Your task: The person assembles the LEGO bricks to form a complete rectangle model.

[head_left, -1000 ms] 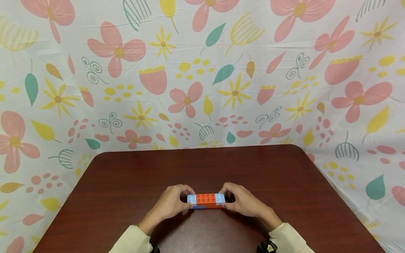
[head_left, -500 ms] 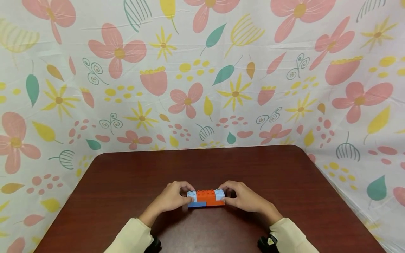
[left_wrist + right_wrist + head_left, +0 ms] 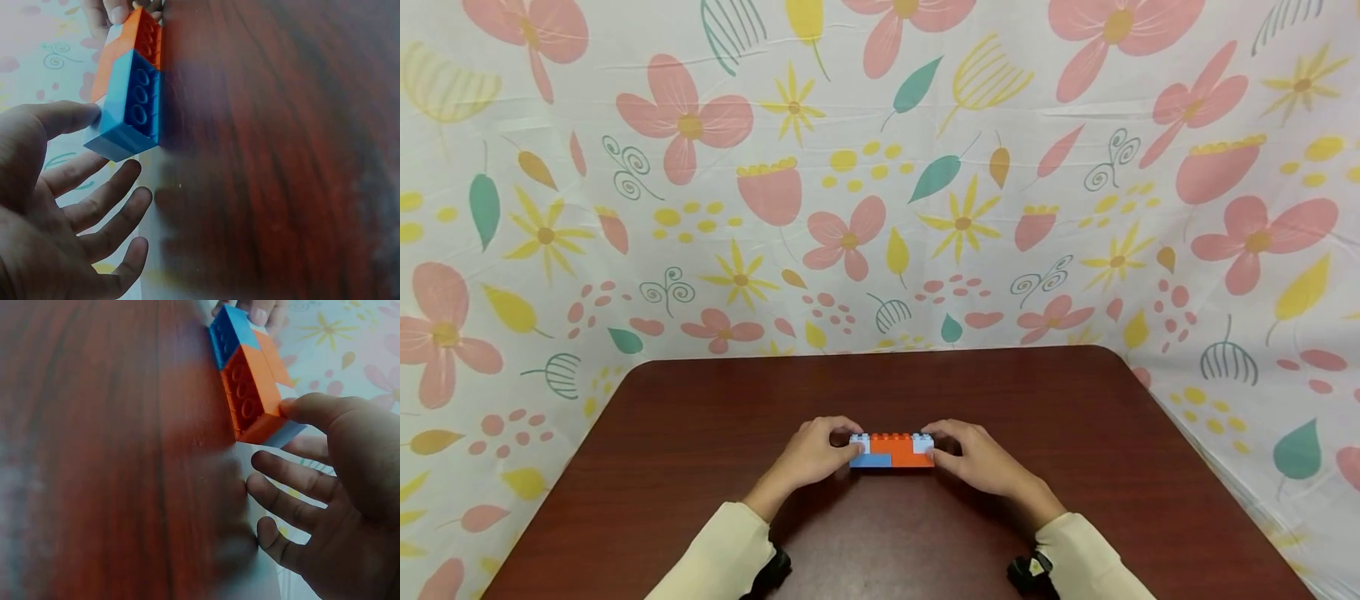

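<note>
Between the two hands is a bar of joined toy building bricks (image 3: 891,452), two layers high. Its lower layer has a blue brick (image 3: 122,115) on the left and an orange brick (image 3: 250,394) on the right; on top, an orange brick sits between two pale blue ones. The left hand (image 3: 812,454) pinches the left end with thumb and finger. At the right end the right hand (image 3: 981,458) pinches likewise. Both wrist views show the hollow undersides, so the bar is tilted and appears raised off the table. The other fingers of each hand are spread below the bar.
A dark reddish-brown wooden table (image 3: 880,533) with rounded far corners lies under the hands. Behind it hangs a white cloth (image 3: 880,167) printed with flowers and leaves. Cream sleeves (image 3: 718,550) and black wrist straps (image 3: 1030,573) show near the front.
Both hands have lifted the brick bar slightly and moved it away from the body. Its top has tipped back, so the front side with the blue and orange lower bricks shows more.
</note>
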Available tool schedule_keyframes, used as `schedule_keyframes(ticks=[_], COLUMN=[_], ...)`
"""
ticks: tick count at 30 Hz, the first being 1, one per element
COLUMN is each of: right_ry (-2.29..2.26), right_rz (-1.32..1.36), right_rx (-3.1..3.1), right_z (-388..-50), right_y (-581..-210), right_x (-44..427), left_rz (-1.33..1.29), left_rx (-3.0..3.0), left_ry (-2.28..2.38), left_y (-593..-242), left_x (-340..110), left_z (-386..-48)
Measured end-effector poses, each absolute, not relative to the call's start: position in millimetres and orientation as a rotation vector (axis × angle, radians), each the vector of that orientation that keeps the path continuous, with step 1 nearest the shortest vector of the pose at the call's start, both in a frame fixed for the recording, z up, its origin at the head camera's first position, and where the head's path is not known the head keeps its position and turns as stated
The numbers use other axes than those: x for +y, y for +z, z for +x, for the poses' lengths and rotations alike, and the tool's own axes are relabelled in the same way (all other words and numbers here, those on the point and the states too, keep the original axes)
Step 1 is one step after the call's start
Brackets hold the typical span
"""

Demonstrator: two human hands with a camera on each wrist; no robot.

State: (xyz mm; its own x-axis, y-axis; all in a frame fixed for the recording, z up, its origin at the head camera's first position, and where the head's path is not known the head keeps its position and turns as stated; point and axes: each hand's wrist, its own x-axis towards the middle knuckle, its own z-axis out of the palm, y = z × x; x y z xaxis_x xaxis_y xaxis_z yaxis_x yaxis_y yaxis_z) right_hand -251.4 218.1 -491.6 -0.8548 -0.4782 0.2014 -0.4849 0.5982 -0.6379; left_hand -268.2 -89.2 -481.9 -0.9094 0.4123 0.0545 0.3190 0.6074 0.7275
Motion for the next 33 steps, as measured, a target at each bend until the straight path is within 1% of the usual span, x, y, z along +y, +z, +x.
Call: schedule_keyframes(ticks=[10,27,33], right_ry=[1.036,1.041,1.120], right_rz=[0.710,0.645,0.609], right_rx=[-2.811,-2.800,-2.838], right_z=[-253.8,-253.3,-252.5], right_y=[-492.3,-495.6,-496.0], right_x=[213.7,211.0,214.5], left_rz=[0.580,0.567,0.570], left_rx=[2.795,2.808,2.795], left_ry=[1.144,1.104,1.121], left_y=[-488.3,-488.2,-486.0], left_x=[-82.4,-82.0,-84.7], left_z=[-275.0,-273.7,-274.0])
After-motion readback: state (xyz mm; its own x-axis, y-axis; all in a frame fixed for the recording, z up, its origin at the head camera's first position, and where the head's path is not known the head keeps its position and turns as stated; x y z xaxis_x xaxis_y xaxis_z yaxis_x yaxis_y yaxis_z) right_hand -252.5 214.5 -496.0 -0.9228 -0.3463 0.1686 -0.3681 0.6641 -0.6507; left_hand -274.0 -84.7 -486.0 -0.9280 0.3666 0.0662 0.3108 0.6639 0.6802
